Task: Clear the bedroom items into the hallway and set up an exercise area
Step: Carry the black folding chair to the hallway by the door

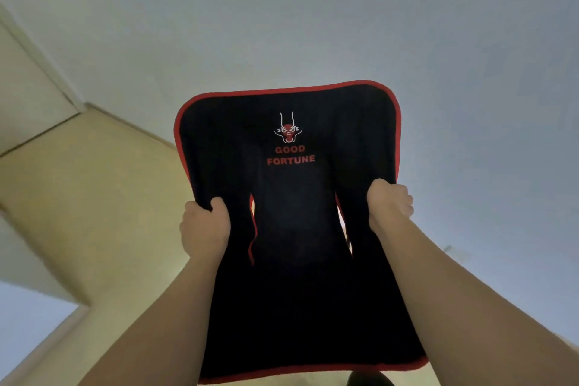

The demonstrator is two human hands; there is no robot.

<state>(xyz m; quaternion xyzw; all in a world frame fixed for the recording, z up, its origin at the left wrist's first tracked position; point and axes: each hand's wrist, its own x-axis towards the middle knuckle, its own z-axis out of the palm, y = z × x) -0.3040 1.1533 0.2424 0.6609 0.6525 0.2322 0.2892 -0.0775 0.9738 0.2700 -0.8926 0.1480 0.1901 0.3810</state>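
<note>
A black chair back with red piping, a red dragon emblem and the words GOOD FORTUNE fills the middle of the head view, raised up against the ceiling. My left hand grips its left side edge, fingers curled round it. My right hand grips the right side edge at about the same height. Both forearms reach upward from the bottom of the frame. The lower part of the chair is hidden below the frame.
The camera looks steeply upward. A pale grey ceiling spans the top and right. A cream wall or beam with a corner runs down the left side. A dark shape shows at the bottom edge.
</note>
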